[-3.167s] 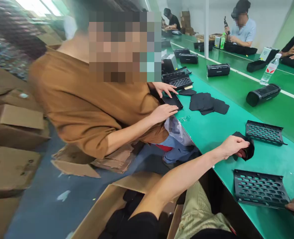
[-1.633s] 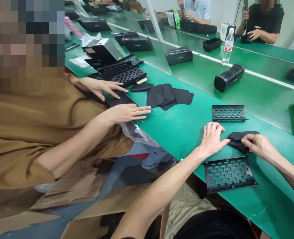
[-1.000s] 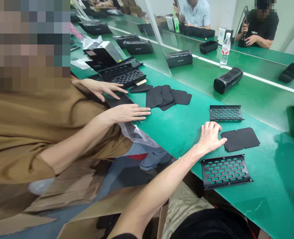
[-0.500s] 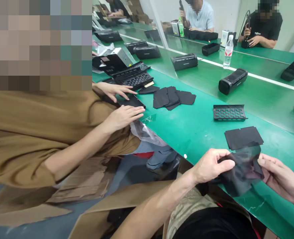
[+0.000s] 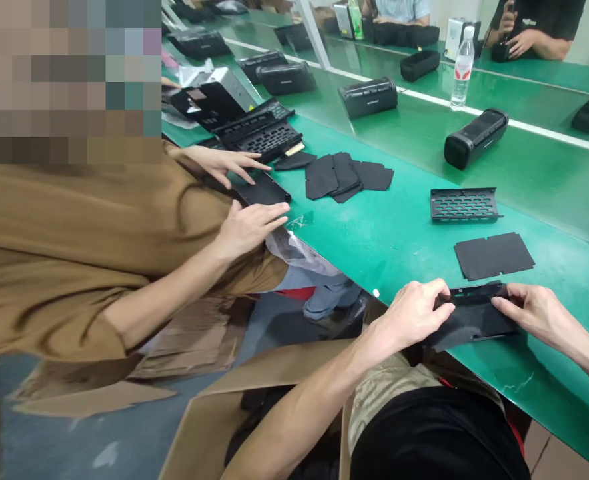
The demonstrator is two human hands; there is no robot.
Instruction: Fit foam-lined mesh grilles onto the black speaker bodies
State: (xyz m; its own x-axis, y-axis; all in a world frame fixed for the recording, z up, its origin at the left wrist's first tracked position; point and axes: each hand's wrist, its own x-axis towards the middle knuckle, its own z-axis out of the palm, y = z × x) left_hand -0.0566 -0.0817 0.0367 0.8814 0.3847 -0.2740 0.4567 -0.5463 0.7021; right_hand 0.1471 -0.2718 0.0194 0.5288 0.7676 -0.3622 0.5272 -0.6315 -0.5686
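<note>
At the near edge of the green table, my left hand [image 5: 419,310] pinches the left end of a black fabric sheet [image 5: 479,313]. It seems to lie over a black panel with small slots along its far edge; I cannot tell how the two are joined. My right hand [image 5: 539,308] grips the right end, thumb on top and fingers behind. Just beyond lies a flat black notched sheet [image 5: 494,256]. Farther back is a black perforated grille shell [image 5: 464,205].
A co-worker on my left has both hands [image 5: 254,227] on a black panel [image 5: 267,191]. Several black sheets [image 5: 342,175] are piled nearby. Black speakers [image 5: 477,138] and a water bottle [image 5: 463,70] stand farther back. An open cardboard box [image 5: 269,363] is by my lap.
The fabric, loose and blurred between my hands before, now lies flatter and more stretched along the panel. Both hands have come to its far edge. The view has tilted slightly downward.
</note>
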